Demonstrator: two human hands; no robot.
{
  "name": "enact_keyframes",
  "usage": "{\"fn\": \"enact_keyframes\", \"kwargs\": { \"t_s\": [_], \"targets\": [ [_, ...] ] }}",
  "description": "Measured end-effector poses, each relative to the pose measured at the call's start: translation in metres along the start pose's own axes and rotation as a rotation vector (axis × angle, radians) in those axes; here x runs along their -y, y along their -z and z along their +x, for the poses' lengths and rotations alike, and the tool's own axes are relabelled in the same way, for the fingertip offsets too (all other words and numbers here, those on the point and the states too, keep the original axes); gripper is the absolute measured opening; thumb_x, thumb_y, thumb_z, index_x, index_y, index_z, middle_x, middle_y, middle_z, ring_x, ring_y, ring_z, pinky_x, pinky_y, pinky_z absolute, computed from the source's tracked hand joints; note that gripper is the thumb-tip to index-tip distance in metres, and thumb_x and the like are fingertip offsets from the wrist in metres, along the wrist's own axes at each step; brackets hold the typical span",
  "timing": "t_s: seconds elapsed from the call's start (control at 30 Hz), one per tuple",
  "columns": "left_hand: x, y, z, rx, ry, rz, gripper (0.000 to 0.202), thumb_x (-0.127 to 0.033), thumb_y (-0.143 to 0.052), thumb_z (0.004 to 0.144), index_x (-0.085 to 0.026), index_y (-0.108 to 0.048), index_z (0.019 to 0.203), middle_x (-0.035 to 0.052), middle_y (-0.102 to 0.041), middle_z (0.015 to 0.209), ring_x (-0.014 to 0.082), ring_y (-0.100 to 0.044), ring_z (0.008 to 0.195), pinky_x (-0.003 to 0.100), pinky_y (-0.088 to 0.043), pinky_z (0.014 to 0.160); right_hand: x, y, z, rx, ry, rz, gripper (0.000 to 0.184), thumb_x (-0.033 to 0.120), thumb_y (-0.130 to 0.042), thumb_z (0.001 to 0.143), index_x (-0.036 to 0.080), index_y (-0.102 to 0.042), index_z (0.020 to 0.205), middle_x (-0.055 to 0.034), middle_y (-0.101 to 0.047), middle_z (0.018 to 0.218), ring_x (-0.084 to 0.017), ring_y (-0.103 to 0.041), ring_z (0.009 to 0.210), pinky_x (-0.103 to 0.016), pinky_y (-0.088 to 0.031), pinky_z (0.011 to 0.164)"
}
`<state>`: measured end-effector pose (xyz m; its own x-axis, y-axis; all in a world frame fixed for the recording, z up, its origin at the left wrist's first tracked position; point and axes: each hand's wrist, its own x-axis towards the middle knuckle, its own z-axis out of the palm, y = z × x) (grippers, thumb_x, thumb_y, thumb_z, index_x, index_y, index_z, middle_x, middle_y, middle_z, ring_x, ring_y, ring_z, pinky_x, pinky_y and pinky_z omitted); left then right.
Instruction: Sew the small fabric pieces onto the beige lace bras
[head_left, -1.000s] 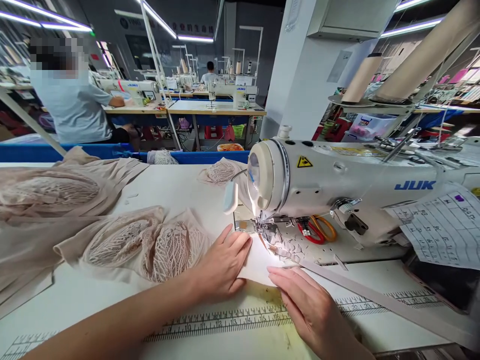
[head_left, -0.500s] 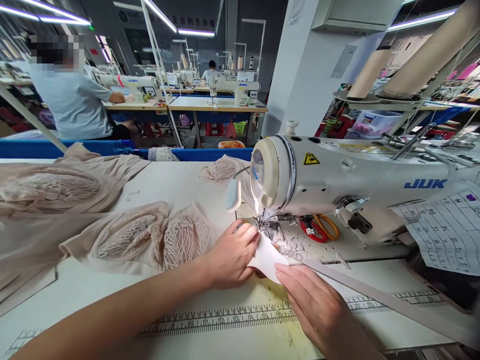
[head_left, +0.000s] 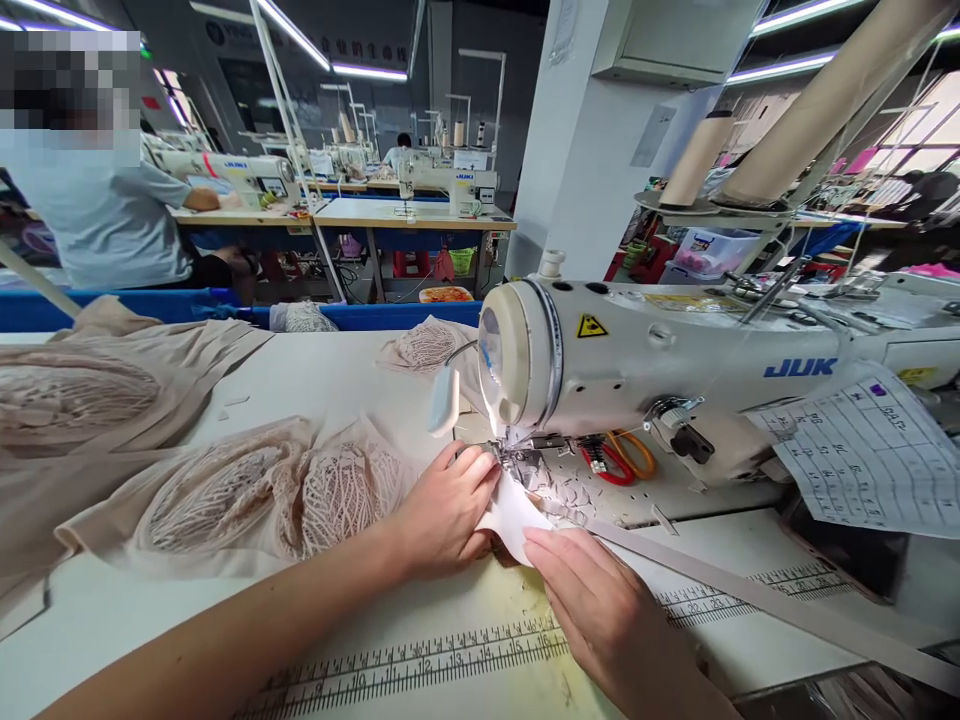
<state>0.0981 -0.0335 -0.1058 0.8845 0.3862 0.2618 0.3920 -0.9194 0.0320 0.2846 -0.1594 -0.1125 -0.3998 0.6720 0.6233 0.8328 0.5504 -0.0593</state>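
My left hand is closed in a pinch on a small white fabric piece, lifting its edge just in front of the presser foot of the white sewing machine. My right hand lies with fingers together on the near corner of the same piece. A long beige strap runs from the needle area toward the lower right across the table.
Beige lace garments are piled to the left, another behind the machine head. Red and orange scissors lie on the machine bed. A paper chart hangs at the right. A person sits at another station behind.
My left hand went from lying flat on the white piece to pinching and lifting its edge near the presser foot. My right hand stayed on the near corner. The view shifted slightly.
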Motion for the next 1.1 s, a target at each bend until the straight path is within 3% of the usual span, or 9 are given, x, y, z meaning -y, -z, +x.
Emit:
{"fn": "enact_keyframes", "kwargs": {
  "t_s": [0.13,0.2,0.3,0.37,0.43,0.53,0.67,0.83,1.1],
  "targets": [
    [0.009,0.004,0.002,-0.029,-0.016,0.038,0.044,-0.024,-0.051,0.081,-0.005,-0.057,0.121,0.0184,-0.059,0.117,0.0317,-0.051,0.114,0.052,-0.035,0.107,0.004,-0.008,0.008,-0.041,-0.046,0.018,0.031,-0.001,-0.040,0.092,0.013,-0.062,0.108,-0.0091,-0.068,0.092,-0.019,-0.064,0.085,-0.032,-0.055,0.079],
    [0.004,0.011,0.000,-0.060,0.011,0.054,0.042,-0.022,-0.050,0.082,-0.006,-0.057,0.120,0.0179,-0.060,0.117,0.0321,-0.051,0.114,0.051,-0.040,0.102,0.006,-0.010,0.012,-0.037,-0.059,0.019,0.031,0.000,-0.039,0.093,0.014,-0.064,0.105,-0.0085,-0.067,0.088,-0.019,-0.063,0.082,-0.032,-0.054,0.079],
    [-0.018,0.019,-0.007,-0.098,0.046,0.071,0.030,-0.017,-0.047,0.086,-0.007,-0.059,0.112,0.0152,-0.061,0.107,0.0277,-0.057,0.094,0.041,-0.051,0.076,0.006,-0.012,0.015,-0.001,-0.040,0.012,0.033,-0.001,-0.037,0.092,0.014,-0.065,0.102,-0.0081,-0.066,0.086,-0.018,-0.060,0.077,-0.033,-0.053,0.077],
    [-0.034,0.017,-0.014,-0.090,0.012,0.044,0.020,-0.013,-0.044,0.091,-0.009,-0.059,0.104,0.0105,-0.061,0.094,0.0213,-0.056,0.076,0.032,-0.047,0.058,0.006,-0.012,0.015,0.000,-0.028,0.005,0.034,-0.001,-0.036,0.091,0.013,-0.065,0.101,-0.0083,-0.065,0.084,-0.019,-0.059,0.076,-0.032,-0.053,0.074],
    [-0.042,0.009,-0.019,-0.090,-0.045,0.018,0.018,-0.011,-0.041,0.095,-0.009,-0.058,0.103,0.0067,-0.060,0.084,0.0175,-0.054,0.065,0.028,-0.042,0.050,0.005,-0.011,0.013,-0.001,-0.023,-0.010,0.033,-0.002,-0.036,0.090,0.011,-0.064,0.100,-0.0089,-0.065,0.085,-0.019,-0.059,0.077,-0.033,-0.054,0.075],
    [-0.038,-0.003,-0.023,-0.151,-0.130,0.015,0.020,-0.011,-0.038,0.099,-0.009,-0.058,0.104,0.0060,-0.059,0.082,0.0165,-0.054,0.066,0.027,-0.043,0.053,0.004,-0.006,0.009,0.039,-0.005,-0.050,0.032,0.000,-0.038,0.090,0.009,-0.064,0.107,-0.0114,-0.067,0.096,-0.021,-0.060,0.085,-0.035,-0.054,0.079],
    [-0.021,-0.002,-0.024,-0.209,-0.185,0.006,0.022,-0.012,-0.038,0.100,-0.010,-0.060,0.099,0.0066,-0.061,0.084,0.0170,-0.055,0.071,0.029,-0.046,0.059,0.001,0.000,0.008,0.077,0.017,-0.065,0.032,0.001,-0.041,0.091,0.008,-0.063,0.112,-0.0117,-0.067,0.104,-0.022,-0.060,0.091,-0.036,-0.053,0.084],
    [-0.009,0.005,-0.022,-0.171,-0.145,0.027,0.024,-0.013,-0.038,0.100,-0.012,-0.062,0.103,0.0080,-0.064,0.091,0.0188,-0.058,0.081,0.029,-0.046,0.061,0.000,-0.001,0.014,0.112,-0.004,-0.079,0.034,0.002,-0.038,0.092,0.009,-0.064,0.112,-0.0118,-0.068,0.103,-0.021,-0.061,0.087,-0.034,-0.054,0.079],
    [0.010,-0.001,-0.015,-0.167,-0.173,0.026,0.024,-0.014,-0.042,0.099,-0.013,-0.065,0.105,0.0101,-0.066,0.099,0.0217,-0.059,0.090,0.034,-0.048,0.069,0.000,-0.009,0.025,0.091,-0.012,-0.150,0.034,0.003,-0.037,0.093,0.010,-0.067,0.108,-0.0121,-0.069,0.101,-0.022,-0.063,0.090,-0.035,-0.053,0.078]
  ]
}}
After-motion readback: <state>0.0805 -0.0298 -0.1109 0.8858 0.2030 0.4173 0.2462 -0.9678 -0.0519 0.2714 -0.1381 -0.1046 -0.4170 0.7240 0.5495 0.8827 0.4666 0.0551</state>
